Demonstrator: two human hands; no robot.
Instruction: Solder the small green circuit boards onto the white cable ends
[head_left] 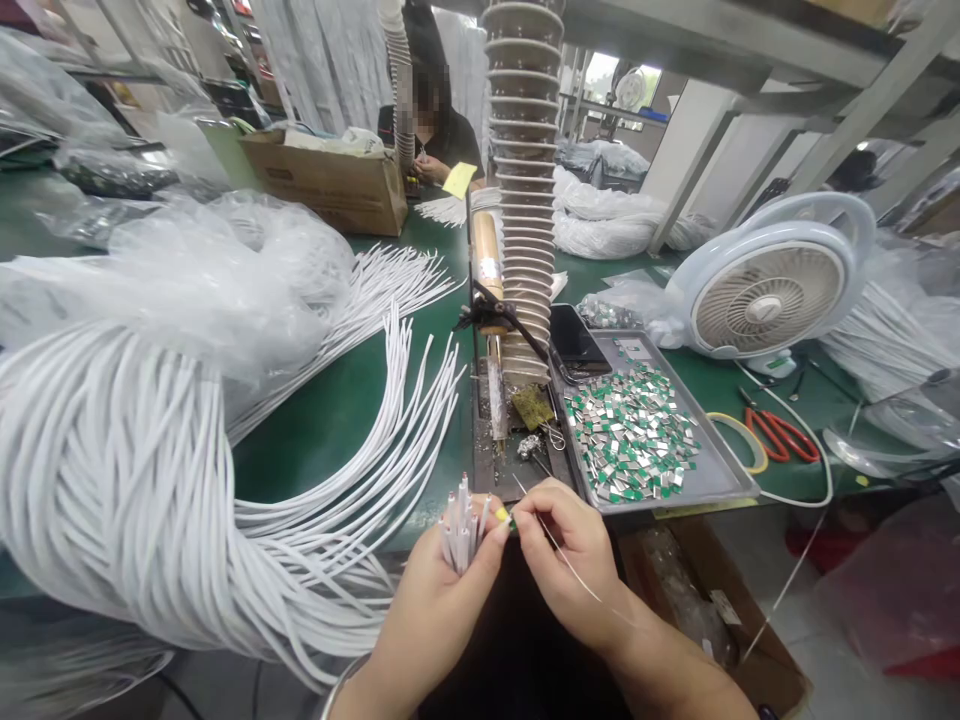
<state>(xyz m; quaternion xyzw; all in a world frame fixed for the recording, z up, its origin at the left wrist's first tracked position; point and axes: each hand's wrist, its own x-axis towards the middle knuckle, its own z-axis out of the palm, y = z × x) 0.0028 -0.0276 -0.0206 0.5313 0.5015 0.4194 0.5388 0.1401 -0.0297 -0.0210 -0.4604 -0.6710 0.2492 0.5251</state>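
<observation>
My left hand (442, 590) is closed around a bunch of white cable ends (463, 525) that point upward. My right hand (570, 560) is pinched beside it at the cable tips, on a thin solder wire (577, 575) that trails back over my wrist. A small green part shows between the fingertips of the two hands. Just beyond the hands stands a soldering iron (491, 340) on a small metal stand. A metal tray (712, 480) of several small green and silver connector boards (634, 430) lies to the right.
A big bundle of white cables (135, 470) curves across the green table (330, 410) at left. A ribbed fume hose (525, 190) hangs over the iron. A white fan (772, 290), red scissors (784, 435) and a phone (576, 340) lie right. Another person (435, 120) sits opposite by a cardboard box (330, 180).
</observation>
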